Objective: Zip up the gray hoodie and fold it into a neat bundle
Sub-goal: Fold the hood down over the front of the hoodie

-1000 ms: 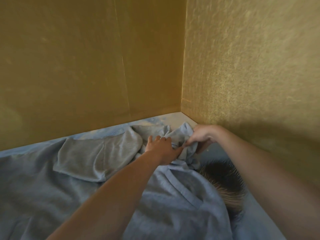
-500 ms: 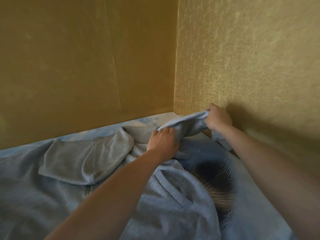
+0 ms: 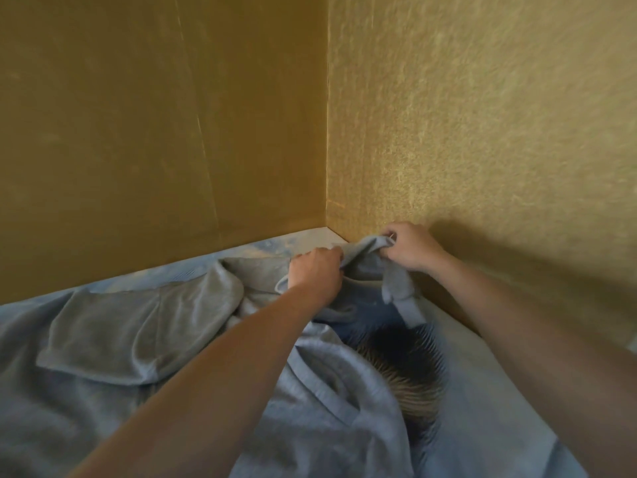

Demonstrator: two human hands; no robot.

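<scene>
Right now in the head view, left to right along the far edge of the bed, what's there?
Flat gray hoodie panel → left hand gripping the cloth → bunched hoodie edge stretched between both hands → right hand → textured wall.

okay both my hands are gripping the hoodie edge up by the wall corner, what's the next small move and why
Probably draw the two hands apart to pull that edge taut. The left hand and right hand pinch a bunched part of the gray hoodie close together, and the rest lies rumpled on the bed sheet, so no zipper shows yet.
</scene>
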